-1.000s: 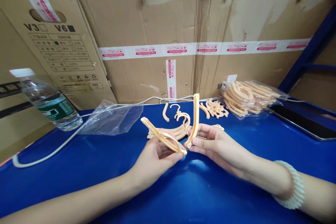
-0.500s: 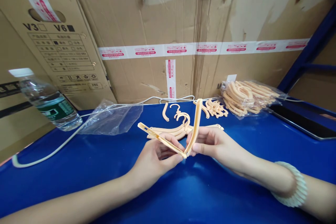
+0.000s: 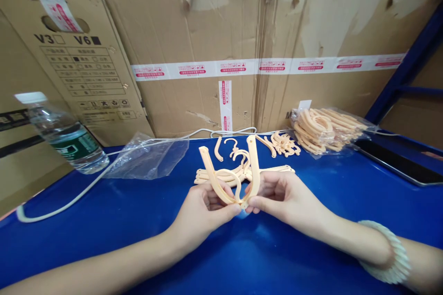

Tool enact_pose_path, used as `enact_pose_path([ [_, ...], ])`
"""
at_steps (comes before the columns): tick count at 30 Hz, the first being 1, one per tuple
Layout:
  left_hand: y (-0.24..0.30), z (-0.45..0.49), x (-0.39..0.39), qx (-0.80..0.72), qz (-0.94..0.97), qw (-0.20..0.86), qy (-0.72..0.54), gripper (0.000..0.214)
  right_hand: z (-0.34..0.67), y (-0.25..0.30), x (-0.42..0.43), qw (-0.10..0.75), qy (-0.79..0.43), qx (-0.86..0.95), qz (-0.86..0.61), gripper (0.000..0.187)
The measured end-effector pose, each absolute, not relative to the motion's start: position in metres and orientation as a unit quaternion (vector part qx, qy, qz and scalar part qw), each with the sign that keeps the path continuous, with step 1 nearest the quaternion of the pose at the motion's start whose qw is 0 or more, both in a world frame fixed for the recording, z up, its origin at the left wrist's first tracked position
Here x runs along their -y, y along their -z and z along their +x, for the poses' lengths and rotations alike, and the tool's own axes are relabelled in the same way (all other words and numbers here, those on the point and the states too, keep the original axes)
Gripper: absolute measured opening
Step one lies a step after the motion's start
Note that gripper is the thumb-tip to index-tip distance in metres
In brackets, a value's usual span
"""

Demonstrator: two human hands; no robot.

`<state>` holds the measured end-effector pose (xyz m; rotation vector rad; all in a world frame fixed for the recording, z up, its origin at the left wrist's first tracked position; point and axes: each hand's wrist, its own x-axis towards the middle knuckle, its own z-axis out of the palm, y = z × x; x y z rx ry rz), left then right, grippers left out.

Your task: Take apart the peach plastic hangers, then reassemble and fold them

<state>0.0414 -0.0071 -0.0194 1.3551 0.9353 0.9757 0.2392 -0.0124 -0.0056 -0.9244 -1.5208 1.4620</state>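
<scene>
Peach curved plastic strips now face you, lower ends together.
Your left hand pinches 1; your right hand, the other.

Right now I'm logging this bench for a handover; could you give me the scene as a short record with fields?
Left hand: holds a curved peach piece, with a hook-shaped piece rising beside it
Right hand: holds a second curved piece
Held ends: close together at the bottom; cannot tell whether joined
Right wrist: pale bracelet
Behind hands: hanger pieces, loose small pieces
Table: blue
Far left: bottle, clear plastic bag
Far right: bagged peach pieces, dark flat device
Background: cardboard with printed tape
</scene>
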Motion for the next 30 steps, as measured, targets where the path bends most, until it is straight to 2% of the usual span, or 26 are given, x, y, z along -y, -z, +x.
enact_pose_path([
  [8,0.020,0.041,0.008,-0.399,0.595,0.570,-0.401,0.019,0.237,0.009,0.010,0.404,-0.576,0.594,-0.390,0.031],
  [13,0.008,0.033,0.005,-0.419,0.593,0.557,-0.403,0.021,0.256,-0.001,-0.001,0.383,-0.576,0.628,-0.356,0.028],
  [19,0.002,0.017,-0.012,-0.436,0.547,0.567,-0.434,0.025,0.302,-0.022,-0.025,0.415,-0.439,0.709,-0.363,0.021],
  [24,-0.001,0.006,-0.030,-0.436,0.482,0.608,-0.456,0.027,0.324,-0.029,-0.037,0.269,-0.216,0.874,-0.342,0.013],
  [27,-0.006,-0.006,-0.044,-0.427,0.471,0.612,-0.471,0.025,0.331,-0.031,-0.041,0.213,-0.161,0.900,-0.344,0.017],
  [30,-0.012,-0.022,-0.057,-0.424,0.554,0.577,-0.425,0.019,0.336,-0.033,-0.042,0.158,-0.156,0.903,-0.369,0.016],
])
